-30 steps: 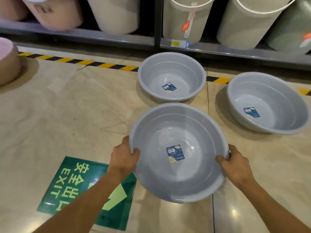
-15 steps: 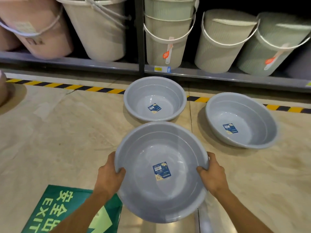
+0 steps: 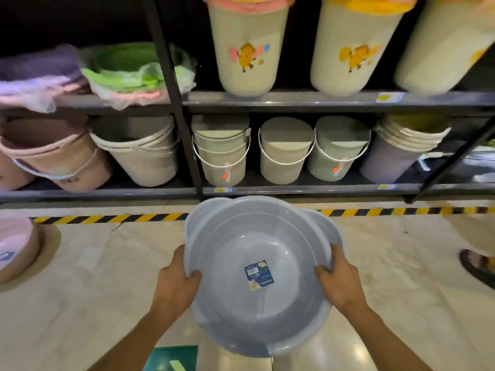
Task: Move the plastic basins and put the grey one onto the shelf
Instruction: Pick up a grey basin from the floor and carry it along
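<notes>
A green floor sign (image 3: 174, 360) shows at six o'clock, at the frame's bottom edge. Just above it, a person holds a grey basin (image 3: 257, 279) off the pale tiled floor (image 3: 80, 290), the left hand (image 3: 175, 279) curled over the rim at nine o'clock and the right hand (image 3: 341, 279) gripping it at three o'clock, thumbs inside. A blue label (image 3: 259, 275) sits on the basin's bottom. Rims of two more grey basins (image 3: 199, 212) peek out behind it at eleven and two o'clock. A pink basin (image 3: 14, 245) stands at the far left; a sandalled foot (image 3: 478, 265) shows at the far right. Beyond a yellow-and-black floor stripe (image 3: 112, 218), the dark shelf (image 3: 294, 99) at twelve o'clock carries rows of handled buckets (image 3: 285, 153), with printed tubs (image 3: 247, 49) above.
</notes>
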Motion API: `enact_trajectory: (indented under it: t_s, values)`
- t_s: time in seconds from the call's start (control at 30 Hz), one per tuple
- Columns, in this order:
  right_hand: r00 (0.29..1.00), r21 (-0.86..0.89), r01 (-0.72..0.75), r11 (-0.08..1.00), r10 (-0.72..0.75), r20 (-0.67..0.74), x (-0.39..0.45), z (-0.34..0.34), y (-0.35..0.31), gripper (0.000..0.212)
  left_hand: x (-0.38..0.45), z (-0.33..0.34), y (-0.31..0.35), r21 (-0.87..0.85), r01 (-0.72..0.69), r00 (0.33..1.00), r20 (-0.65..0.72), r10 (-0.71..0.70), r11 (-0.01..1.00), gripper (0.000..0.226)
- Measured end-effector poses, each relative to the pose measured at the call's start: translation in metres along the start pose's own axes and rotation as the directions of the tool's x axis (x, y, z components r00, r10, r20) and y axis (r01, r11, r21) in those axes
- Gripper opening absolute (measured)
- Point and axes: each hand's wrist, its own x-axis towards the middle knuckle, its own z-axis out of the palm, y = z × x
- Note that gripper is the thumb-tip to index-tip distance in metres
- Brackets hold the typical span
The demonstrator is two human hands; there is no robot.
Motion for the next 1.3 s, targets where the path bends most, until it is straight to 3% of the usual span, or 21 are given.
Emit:
enact_trajectory:
  t_s: [0.3, 0.43, 0.57, 0.83, 1.3]
  values:
    - [0.994, -0.051, -0.044, 0.998, 0.038, -0.099, -0.032, -0.297, -0.169, 0.048, -0.066, -0.115, 0.307, -0.083, -0.082, 0.996, 0.039, 0.085, 0.993, 0.057]
    - [0.985, -0.035, -0.062, 0.997, 0.055, -0.165, -0.036, -0.382, -0.195, 0.05, -0.073, -0.117, 0.4, -0.073, -0.149, 0.987, 0.048, 0.153, 0.986, 0.062]
    - [0.971, 0.011, -0.065, 0.998, 0.066, -0.231, -0.032, -0.428, -0.195, 0.05, -0.065, -0.106, 0.459, -0.053, -0.217, 0.971, 0.088, 0.221, 0.975, 0.048]
    - [0.972, -0.018, -0.1, 0.995, 0.094, -0.214, 0.026, -0.429, -0.196, 0.05, -0.014, -0.081, 0.471, -0.08, -0.215, 0.967, 0.122, 0.224, 0.973, 0.054]
    - [0.972, -0.099, -0.216, 0.971, 0.204, -0.115, 0.188, -0.316, -0.137, 0.048, 0.134, 0.038, 0.39, 0.096, -0.023, 0.992, 0.124, 0.011, 0.995, 0.061]
